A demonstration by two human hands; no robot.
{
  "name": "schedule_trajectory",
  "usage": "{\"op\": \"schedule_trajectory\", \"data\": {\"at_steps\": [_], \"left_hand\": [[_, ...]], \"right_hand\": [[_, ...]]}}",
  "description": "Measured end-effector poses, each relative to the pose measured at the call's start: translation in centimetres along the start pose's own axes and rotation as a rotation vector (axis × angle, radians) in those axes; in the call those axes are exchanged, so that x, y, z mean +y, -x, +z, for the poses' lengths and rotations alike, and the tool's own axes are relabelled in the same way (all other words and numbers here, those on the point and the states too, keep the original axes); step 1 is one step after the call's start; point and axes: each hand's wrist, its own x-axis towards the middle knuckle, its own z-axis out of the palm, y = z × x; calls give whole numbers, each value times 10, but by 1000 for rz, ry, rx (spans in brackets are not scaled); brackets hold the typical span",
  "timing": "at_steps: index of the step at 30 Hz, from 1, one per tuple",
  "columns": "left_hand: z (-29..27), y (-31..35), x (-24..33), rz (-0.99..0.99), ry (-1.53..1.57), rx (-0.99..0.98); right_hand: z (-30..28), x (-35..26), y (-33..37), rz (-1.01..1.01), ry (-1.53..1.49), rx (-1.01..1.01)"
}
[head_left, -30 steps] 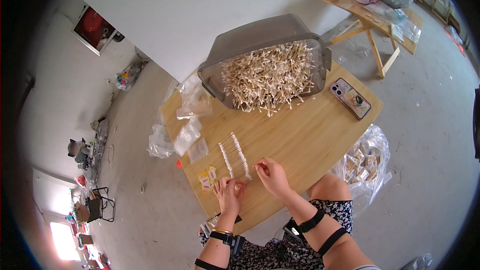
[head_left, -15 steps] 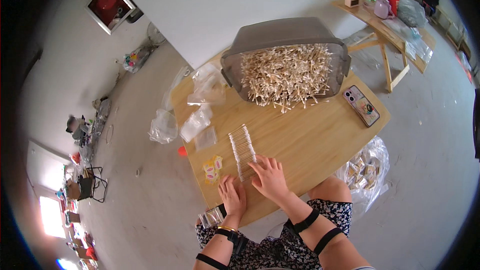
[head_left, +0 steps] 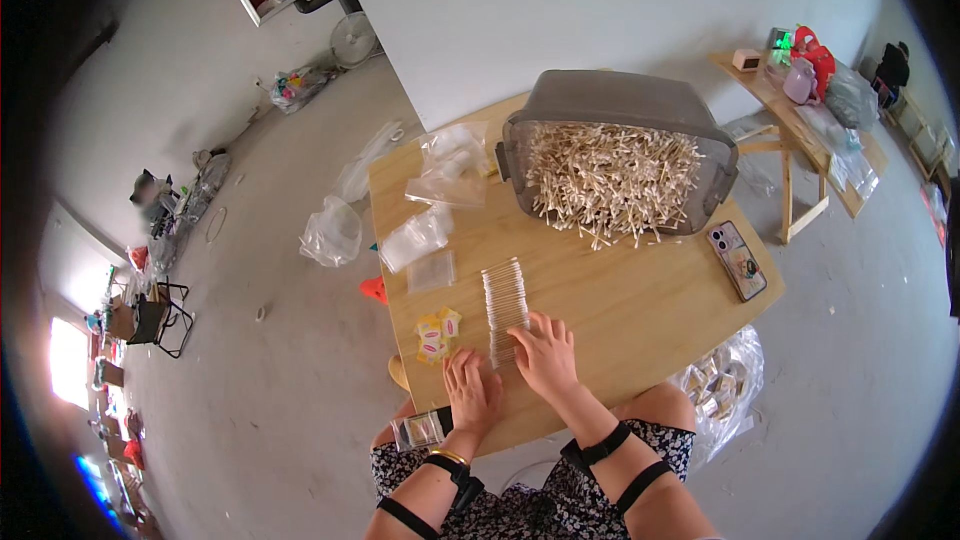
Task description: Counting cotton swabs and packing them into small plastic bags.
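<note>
Standing apart from the cotton-swab row (head_left: 504,298) a second ago, the right hand (head_left: 547,355) is now touching its four-o'clock side, fingers slightly spread, seemingly steadying it on the bench (head_left: 630,310). At seven o'clock, the left hand (head_left: 474,395) is resting, its grip unclear.

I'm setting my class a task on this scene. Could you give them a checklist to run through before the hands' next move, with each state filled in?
1. Row of swabs laid side by side on the table: ok.
2. Right hand at the row: ok, fingers over its near right side.
3. Left hand holding nothing: cannot tell, its palm is hidden.
4. Loose swabs all inside the grey bin: not ok, some lie past its rim.
5. Yellow-and-white slips apart from the row: ok, left of it.
6. Phone apart from the row: ok, far right.
</note>
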Motion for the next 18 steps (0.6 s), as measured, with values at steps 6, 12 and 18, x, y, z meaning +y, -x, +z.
{"op": "schedule_trajectory", "data": {"at_steps": [6,12,18], "left_hand": [[-2,-16,21,130,-229,-200],[3,-21,17,130,-257,-267],[2,-20,14,165,-228,-249]], "right_hand": [[0,-4,0,38,5,-2],[-3,-1,-1,59,-6,-54],[-4,0,-1,66,-9,-44]]}}
